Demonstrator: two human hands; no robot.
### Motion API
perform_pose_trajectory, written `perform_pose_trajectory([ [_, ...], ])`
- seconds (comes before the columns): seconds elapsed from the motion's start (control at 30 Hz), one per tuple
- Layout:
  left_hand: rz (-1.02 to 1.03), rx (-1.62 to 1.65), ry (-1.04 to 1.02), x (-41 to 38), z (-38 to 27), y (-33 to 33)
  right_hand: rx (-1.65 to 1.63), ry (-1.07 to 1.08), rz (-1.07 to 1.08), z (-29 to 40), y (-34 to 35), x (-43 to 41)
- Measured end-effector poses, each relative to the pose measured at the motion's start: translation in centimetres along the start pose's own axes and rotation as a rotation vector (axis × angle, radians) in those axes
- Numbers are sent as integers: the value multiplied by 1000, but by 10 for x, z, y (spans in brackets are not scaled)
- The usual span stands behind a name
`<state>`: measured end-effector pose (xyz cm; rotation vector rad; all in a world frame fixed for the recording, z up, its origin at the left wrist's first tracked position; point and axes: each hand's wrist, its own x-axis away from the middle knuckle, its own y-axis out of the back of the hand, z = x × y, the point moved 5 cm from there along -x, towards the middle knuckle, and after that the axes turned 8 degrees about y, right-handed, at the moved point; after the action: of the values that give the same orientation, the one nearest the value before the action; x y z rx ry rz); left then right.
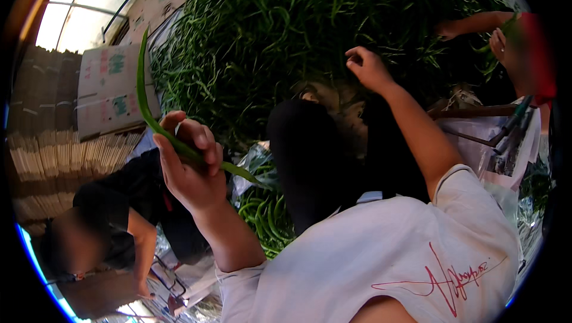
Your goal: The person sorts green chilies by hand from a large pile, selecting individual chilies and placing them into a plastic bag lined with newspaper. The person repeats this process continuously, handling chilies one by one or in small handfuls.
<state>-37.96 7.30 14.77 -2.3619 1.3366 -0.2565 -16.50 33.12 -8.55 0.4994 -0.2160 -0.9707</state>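
My left hand [194,162] is raised and grips a long, curved green chili pepper [143,95] between thumb and fingers. The pepper's tip points up, and its other end sticks out past the fingers. Over the near edge of a big heap of green chili peppers [250,24] is my right hand [368,68], fingers loosely bent and apart, with nothing seen in it. Below my left hand, beside my dark-trousered leg, more green peppers [266,218] lie in what looks like a clear plastic bag [250,164].
A printed cardboard box [116,88] stands left of the heap, near stacked flattened cartons [67,155]. A person in black [103,198] bends at the lower left. Another person's hand [498,46] and red sleeve show at the right, above a plastic-lined container [491,144].
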Motion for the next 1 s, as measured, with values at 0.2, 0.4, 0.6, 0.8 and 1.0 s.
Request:
perform_pose_trajectory([
  [0.2, -41, 353, 355, -176, 120, -106, 124, -283, -129, -88, 12, -72],
  [0.4, -205, 264, 622, -209, 222, -120, 420, -343, -200, -149, 62, -159],
  [0.6, -172, 69, 431, -248, 209, -134, 699, -295, -276, -190, 57, -234],
  [0.8, -171, 135, 580, -260, 232, -132, 488, -351, -27, -230, 46, -222],
  [1.0, -228, 17, 672, -267, 258, -136, -925, -490, -197, -136, 70, -113],
])
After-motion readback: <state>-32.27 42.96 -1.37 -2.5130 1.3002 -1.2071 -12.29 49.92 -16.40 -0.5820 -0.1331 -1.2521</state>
